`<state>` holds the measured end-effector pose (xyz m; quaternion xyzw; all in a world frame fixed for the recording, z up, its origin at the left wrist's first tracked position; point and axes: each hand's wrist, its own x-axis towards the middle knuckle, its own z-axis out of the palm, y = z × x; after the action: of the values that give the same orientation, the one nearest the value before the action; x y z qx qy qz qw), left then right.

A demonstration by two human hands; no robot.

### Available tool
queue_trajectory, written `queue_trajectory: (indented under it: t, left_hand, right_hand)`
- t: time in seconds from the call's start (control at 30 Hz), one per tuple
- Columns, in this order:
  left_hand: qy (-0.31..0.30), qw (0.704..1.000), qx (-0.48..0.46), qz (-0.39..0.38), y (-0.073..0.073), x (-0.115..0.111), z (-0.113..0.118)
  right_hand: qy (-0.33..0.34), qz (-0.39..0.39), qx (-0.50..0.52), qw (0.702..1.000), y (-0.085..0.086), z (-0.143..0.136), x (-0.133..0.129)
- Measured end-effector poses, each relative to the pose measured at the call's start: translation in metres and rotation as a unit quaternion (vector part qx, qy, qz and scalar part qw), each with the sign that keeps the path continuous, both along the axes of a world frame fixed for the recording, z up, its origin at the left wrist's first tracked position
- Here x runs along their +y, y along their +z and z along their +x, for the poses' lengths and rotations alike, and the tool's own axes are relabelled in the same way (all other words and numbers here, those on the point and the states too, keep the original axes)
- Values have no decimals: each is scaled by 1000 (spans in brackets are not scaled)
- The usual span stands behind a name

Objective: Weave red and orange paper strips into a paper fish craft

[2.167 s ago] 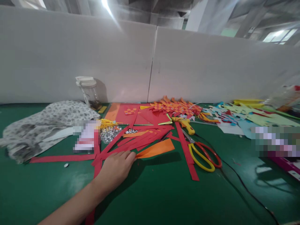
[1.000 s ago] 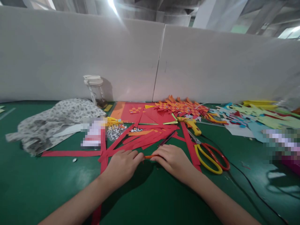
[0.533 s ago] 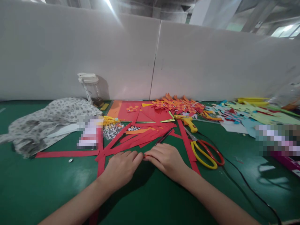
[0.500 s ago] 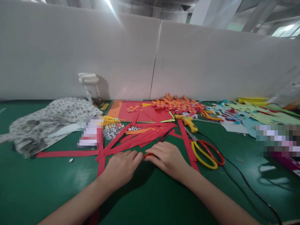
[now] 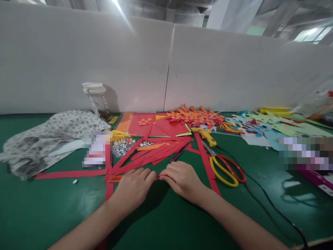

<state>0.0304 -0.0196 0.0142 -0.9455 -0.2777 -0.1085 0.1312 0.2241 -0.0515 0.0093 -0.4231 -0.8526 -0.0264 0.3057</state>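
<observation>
Above the green table, my left hand [image 5: 137, 186] is closed on an orange paper strip [image 5: 114, 178], whose end sticks out to the left of the hand. My right hand [image 5: 182, 178] pinches the same orange paper just right of the left fingertips, where a short bit shows between the hands. The rest of the paper is hidden by the fingers. Red paper strips [image 5: 156, 156] lie in a pile just beyond both hands. A dark, slim tool [image 5: 179, 152] rests right behind my right hand.
Scissors [image 5: 226, 170] and a yellow glue gun [image 5: 205, 134] with a black cord lie right. Woven paper fish [image 5: 196, 116] are behind. Googly eyes [image 5: 123, 147], a patterned cloth [image 5: 57, 135] and a jar [image 5: 97, 100] stand left.
The view has shifted slightly. More of the orange strip shows left of my left hand, and the bit between my hands looks thinner and flatter. Both hands remain closed.
</observation>
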Motion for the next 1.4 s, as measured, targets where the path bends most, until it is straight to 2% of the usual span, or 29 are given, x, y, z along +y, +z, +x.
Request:
queue_trajectory:
  t: [0.17,0.3,0.43,0.6,0.67,0.87,0.97,1.13,1.23,1.4]
  left_hand:
    - [22,1000,-6,-4,3,3,-6]
    - [41,999,-10,4,4,6,-7]
    - [26,999,-34,15,4,5,-4]
    - [20,999,-16,23,7,1,-6]
    - [23,999,-15,25,9,-1,-6]
    - [-23,999,-44,13,8,-3,-1]
    - [0,997,-75,25,8,1,-3]
    - [26,996,-80,13,12,6,-9]
    - [36,996,-78,-9,12,7,-11]
    - [66,994,-80,-34,7,11,-11]
  right_hand:
    - [-10,-37,38,999,7,12,4]
    - [-22,-46,44,998,4,22,6]
    - [-19,-26,42,999,-2,14,2]
    - [-16,-9,57,998,3,3,-4]
    - [-18,-15,59,998,6,2,-5]
    - [-3,-46,15,999,7,4,-4]
    - [-22,-85,69,994,8,7,-3]
    - [-31,-168,216,961,9,8,-1]
    - [-33,-171,225,959,8,7,0]
    - [-38,-130,217,967,0,9,3]
